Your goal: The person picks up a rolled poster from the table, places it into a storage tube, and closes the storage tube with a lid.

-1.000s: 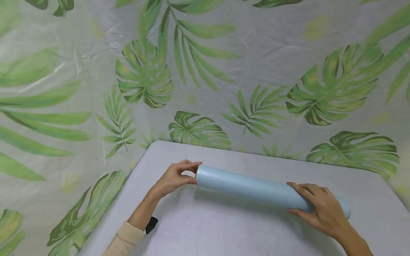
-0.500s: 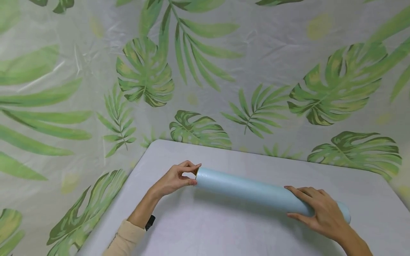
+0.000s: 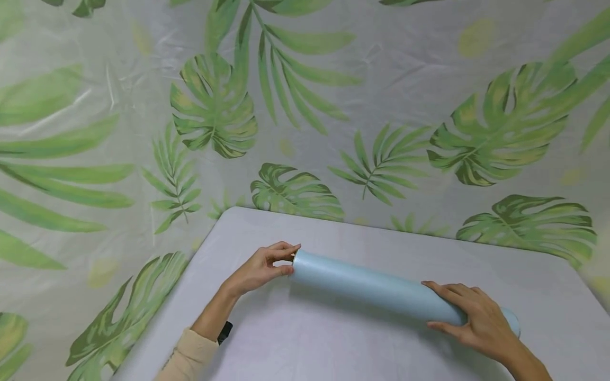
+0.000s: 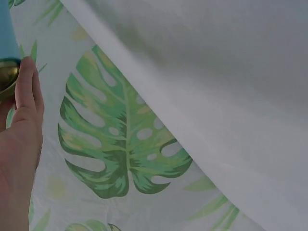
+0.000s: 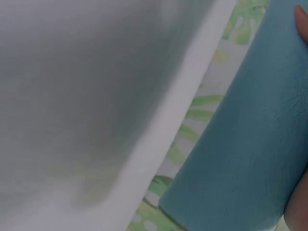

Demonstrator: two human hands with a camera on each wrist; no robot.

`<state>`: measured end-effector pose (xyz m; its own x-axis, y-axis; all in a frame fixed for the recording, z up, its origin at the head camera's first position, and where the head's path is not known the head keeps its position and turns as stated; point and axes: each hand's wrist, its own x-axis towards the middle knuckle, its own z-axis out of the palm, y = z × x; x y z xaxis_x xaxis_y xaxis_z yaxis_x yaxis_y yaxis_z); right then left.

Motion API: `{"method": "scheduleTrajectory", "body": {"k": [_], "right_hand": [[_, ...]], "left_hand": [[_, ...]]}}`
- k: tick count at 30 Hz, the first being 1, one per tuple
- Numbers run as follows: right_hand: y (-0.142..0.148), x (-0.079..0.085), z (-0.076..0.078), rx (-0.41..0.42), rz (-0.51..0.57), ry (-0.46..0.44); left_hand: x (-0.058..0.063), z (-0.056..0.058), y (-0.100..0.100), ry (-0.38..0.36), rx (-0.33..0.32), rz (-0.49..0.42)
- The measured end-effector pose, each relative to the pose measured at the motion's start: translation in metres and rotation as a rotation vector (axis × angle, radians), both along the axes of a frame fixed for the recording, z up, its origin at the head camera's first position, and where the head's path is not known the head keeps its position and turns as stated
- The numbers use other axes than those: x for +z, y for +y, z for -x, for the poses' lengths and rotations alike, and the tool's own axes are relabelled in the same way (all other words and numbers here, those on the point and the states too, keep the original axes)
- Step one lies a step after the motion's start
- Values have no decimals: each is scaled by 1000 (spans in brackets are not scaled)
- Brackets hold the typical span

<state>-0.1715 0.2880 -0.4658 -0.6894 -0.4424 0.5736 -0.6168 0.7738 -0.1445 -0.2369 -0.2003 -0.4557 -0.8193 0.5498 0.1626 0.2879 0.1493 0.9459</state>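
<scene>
A long light blue tube point(image 3: 362, 280), gold-coloured at its left end, is held over the white table, slanting down to the right in the head view. My left hand point(image 3: 259, 269) pinches the rim of that left end, fingers above and thumb below. Close up in the left wrist view, the hand point(image 4: 21, 139) sits against the gold end point(image 4: 8, 74). Toward the other end, my right hand point(image 3: 481, 317) grips the tube from behind, thumb on the near side and fingers over the top. The right wrist view shows the tube's smooth blue side point(image 5: 240, 134).
Beneath the tube is the white table point(image 3: 333, 344), its rounded far corners in view. A sheet with green leaf print point(image 3: 295, 143) covers the background. A small black item point(image 3: 225, 332) sits at my left wrist, beside the beige sleeve point(image 3: 188, 354).
My right hand and the tube's right part have dropped slightly, and the hand has shifted a little to the left. My left hand stays at the tube's end, with a slight downward shift.
</scene>
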Motion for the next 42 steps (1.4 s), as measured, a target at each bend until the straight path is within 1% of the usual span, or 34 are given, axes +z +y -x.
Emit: {"method": "scheduleTrajectory", "body": {"k": [2,4,6,9,11,13,19,23,25,28,32,36,39,42], "right_hand": [[-1,-2,0,-11,5,-15],[-2,-4,1,-18,7,-33],[-3,-3,2,-20,3,-47],[-5,2,4,-7,3,-51],[-6,6,5,-3,5,-52],[-6,9,7,-1,13,-59],[-7,8,10,15,26,-63],[-6,10,10,27,23,-26],[-6,11,10,32,25,-22],[-7,10,10,41,8,-55],[-3,6,4,20,-37,-75],[4,2,-2,0,-40,-52],[5,1,-3,10,-38,-40],[4,2,-4,20,-40,-35]], "left_hand": [[2,0,0,-27,-2,12],[5,0,-2,-55,-21,3],[9,1,-5,-82,-53,-28],[15,2,-10,-91,-114,-85],[16,3,-11,-91,-127,-115],[16,3,-11,-81,-110,-118],[11,0,-10,-44,3,-109],[9,-3,-9,-71,56,-107],[6,-4,-9,-100,59,-120],[-1,-7,-11,-134,61,-150],[-8,-7,-9,-147,4,-137],[-8,-2,-3,-125,-71,-102],[-6,-1,-3,-117,-86,-110],[-6,-3,-3,-118,-94,-124]]}}
